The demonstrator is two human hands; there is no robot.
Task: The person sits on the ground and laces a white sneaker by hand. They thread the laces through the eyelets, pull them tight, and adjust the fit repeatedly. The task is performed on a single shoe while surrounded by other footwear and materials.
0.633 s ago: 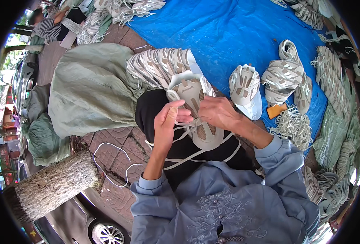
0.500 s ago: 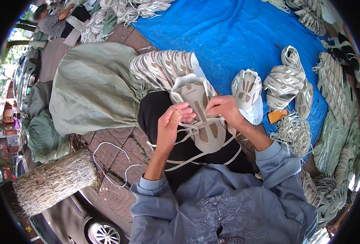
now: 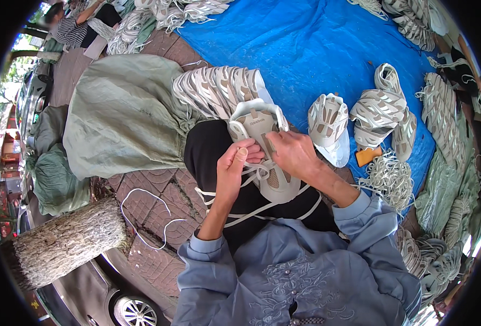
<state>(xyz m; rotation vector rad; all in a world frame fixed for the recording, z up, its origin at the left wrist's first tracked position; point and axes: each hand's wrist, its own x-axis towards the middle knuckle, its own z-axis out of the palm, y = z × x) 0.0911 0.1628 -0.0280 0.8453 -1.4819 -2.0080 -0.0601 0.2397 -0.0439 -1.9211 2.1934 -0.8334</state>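
Centre frame: beige shoe (image 3: 265,155) on lap, now tilted nearer than 0.6 s ago. Left hand (image 3: 235,171) pinching white lace (image 3: 259,173); right hand (image 3: 292,155) gripping shoe upper. Lacing under way.

A pale grey sneaker (image 3: 265,152) is lying sole-down across the person's black-clad lap, its tongue end pointing away from the body. White laces (image 3: 262,209) are threading through its upper and trailing loose across the lap toward the person's blue shirt.
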